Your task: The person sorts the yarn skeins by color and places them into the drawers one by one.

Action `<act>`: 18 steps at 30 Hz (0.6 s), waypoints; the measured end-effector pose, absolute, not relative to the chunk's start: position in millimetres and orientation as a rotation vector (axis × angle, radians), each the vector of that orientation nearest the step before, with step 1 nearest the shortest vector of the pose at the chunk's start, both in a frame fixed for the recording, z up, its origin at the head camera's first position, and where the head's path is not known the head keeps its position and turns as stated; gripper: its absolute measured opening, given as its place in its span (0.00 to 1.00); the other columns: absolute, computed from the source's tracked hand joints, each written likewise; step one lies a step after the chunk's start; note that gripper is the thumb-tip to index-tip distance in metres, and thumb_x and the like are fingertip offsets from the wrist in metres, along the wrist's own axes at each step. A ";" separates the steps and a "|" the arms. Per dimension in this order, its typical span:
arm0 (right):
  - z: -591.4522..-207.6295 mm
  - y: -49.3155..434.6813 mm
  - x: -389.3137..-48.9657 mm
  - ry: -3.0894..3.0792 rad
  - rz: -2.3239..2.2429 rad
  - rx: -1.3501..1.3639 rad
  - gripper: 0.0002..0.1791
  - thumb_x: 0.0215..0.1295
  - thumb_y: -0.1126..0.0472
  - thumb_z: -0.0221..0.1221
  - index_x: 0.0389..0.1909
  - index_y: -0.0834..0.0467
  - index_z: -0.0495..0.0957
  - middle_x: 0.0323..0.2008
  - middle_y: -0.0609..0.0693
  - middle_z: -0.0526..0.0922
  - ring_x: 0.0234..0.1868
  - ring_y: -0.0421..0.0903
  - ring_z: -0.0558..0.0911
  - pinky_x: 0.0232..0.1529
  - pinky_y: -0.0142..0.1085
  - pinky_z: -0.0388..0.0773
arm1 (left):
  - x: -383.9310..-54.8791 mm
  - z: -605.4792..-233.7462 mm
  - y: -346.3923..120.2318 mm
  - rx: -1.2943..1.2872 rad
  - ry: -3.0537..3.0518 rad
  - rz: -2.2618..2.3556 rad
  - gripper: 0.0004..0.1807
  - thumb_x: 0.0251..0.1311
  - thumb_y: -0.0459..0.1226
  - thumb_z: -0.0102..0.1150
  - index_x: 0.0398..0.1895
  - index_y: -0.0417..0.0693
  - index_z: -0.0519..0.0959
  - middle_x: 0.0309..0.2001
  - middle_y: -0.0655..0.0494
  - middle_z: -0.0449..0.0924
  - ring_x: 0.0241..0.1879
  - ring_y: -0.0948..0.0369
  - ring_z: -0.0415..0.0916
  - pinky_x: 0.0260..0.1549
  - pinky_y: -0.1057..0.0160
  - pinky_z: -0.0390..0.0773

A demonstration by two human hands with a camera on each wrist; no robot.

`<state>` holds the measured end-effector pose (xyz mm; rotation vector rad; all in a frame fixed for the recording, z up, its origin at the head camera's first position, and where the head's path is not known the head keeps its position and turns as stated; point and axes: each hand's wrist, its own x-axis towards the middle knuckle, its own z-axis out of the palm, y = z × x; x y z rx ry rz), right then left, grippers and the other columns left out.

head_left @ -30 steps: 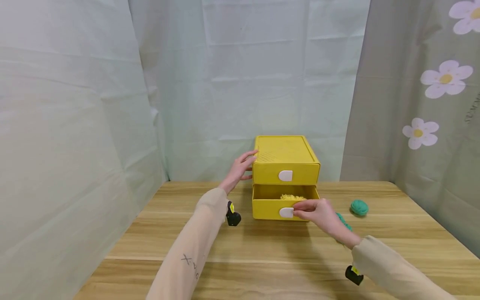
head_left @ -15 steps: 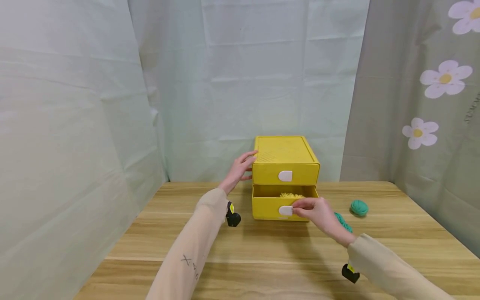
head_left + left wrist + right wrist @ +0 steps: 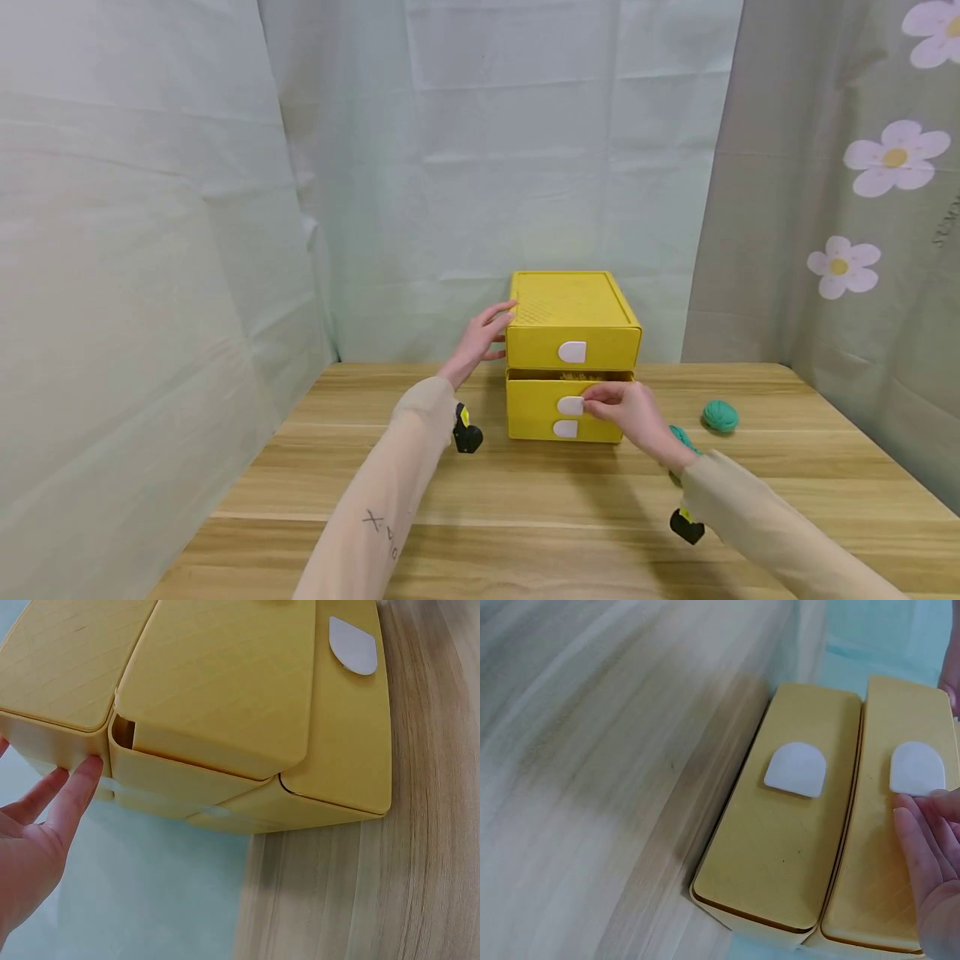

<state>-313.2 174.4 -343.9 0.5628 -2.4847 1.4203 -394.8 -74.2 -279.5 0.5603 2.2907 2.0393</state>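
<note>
A yellow drawer cabinet [image 3: 573, 298] stands at the back of the wooden table, its three drawers stacked and each fitted with a white tab. The middle drawer [image 3: 532, 404] sticks out slightly, and yellow yarn-like strands [image 3: 581, 377] show in its narrow gap. My right hand [image 3: 637, 418] pinches the edge of that drawer's white handle [image 3: 570, 406]; in the right wrist view thumb and fingertips meet at the handle [image 3: 917, 769]. My left hand [image 3: 477, 340] rests against the cabinet's upper left side, fingers extended, as the left wrist view confirms.
To the right lies a green yarn ball [image 3: 720, 416]. A second green yarn piece [image 3: 682, 437] is partly hidden behind the right wrist. Pale cloth [image 3: 525, 167] hangs behind the table and along both sides.
The middle drawer has slid inward, narrowing its gap and baring the bottom drawer's handle. My right hand has moved forward with the handle. My left hand has stayed put.
</note>
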 end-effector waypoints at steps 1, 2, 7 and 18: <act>-343.9 174.2 -314.3 -2.488 1.422 0.559 0.06 0.57 0.64 0.62 0.33 0.62 0.82 0.29 0.49 0.82 0.31 0.46 0.80 0.33 0.36 0.76 | -395.7 -280.6 -73.9 0.560 2.301 2.043 0.24 0.63 0.48 0.49 0.62 0.58 0.67 0.59 0.53 0.64 0.45 0.49 0.69 0.37 0.53 0.75; -343.6 174.1 -315.0 -2.491 1.429 0.555 0.06 0.57 0.64 0.62 0.33 0.63 0.82 0.29 0.49 0.82 0.31 0.46 0.80 0.33 0.36 0.76 | -396.3 -281.5 -73.6 0.559 2.306 2.049 0.24 0.63 0.48 0.50 0.62 0.58 0.68 0.59 0.53 0.64 0.45 0.49 0.69 0.37 0.53 0.75; -343.3 173.8 -318.7 -2.511 1.413 0.527 0.07 0.57 0.62 0.62 0.33 0.62 0.82 0.30 0.49 0.82 0.31 0.45 0.80 0.34 0.37 0.76 | -397.8 -282.9 -72.8 0.560 2.316 2.063 0.23 0.63 0.48 0.50 0.61 0.59 0.69 0.58 0.53 0.65 0.45 0.48 0.69 0.37 0.53 0.75; -343.9 172.5 -329.1 -2.499 1.432 0.484 0.07 0.57 0.62 0.62 0.34 0.62 0.82 0.29 0.50 0.82 0.31 0.45 0.80 0.34 0.37 0.76 | -395.7 -282.4 -73.1 0.565 2.309 2.059 0.23 0.63 0.48 0.49 0.62 0.57 0.68 0.59 0.52 0.63 0.45 0.49 0.69 0.37 0.52 0.74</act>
